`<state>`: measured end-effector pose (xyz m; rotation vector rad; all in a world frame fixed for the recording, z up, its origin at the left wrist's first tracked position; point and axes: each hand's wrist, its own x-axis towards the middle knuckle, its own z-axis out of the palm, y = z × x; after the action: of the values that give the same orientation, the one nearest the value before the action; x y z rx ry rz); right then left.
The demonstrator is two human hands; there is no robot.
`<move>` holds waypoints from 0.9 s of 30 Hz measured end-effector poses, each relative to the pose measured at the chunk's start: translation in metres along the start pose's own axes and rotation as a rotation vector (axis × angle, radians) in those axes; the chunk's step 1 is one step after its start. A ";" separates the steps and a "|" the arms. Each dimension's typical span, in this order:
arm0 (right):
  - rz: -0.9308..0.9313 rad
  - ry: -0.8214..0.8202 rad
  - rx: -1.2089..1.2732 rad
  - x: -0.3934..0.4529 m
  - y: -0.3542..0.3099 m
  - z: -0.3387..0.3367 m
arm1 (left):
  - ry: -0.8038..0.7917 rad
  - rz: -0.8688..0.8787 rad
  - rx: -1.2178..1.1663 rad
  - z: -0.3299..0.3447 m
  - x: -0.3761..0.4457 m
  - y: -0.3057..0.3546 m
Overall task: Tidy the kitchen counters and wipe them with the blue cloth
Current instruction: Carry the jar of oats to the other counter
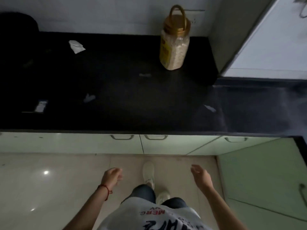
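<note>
A black kitchen counter (116,113) runs across the view and turns a corner at the right. On it stands a clear plastic jar (174,47) with a gold lid and handle, upright near the back right. A crumpled white paper (76,46) lies at the back left, and small pale scraps (89,97) (210,108) lie nearer the front. No blue cloth is in view. My left hand (112,177) and my right hand (200,175) hang below the counter edge over the floor, both empty with fingers loosely apart.
A dark rounded object (16,25) sits at the back left, and a small flat packet (40,106) lies near the left front. Pale green cabinet doors with handles (122,137) are under the counter. Beige floor tiles and my shoes (148,171) are below.
</note>
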<state>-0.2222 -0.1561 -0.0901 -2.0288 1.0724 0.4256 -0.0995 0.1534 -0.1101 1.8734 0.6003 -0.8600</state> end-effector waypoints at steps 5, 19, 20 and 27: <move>-0.092 -0.017 -0.026 0.017 -0.038 -0.004 | -0.021 0.071 0.025 -0.004 0.013 0.032; -0.345 0.239 0.455 0.048 -0.171 -0.083 | -0.276 0.477 0.031 0.021 -0.014 0.209; -0.356 0.248 0.459 0.059 -0.182 -0.088 | -0.259 0.491 0.014 0.024 -0.007 0.223; -0.430 0.257 0.454 0.139 -0.266 -0.119 | -0.109 0.622 -0.004 0.049 0.055 0.358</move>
<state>0.0664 -0.2343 0.0321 -1.8539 0.7565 -0.2848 0.1752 -0.0409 0.0326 1.8368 -0.0606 -0.5371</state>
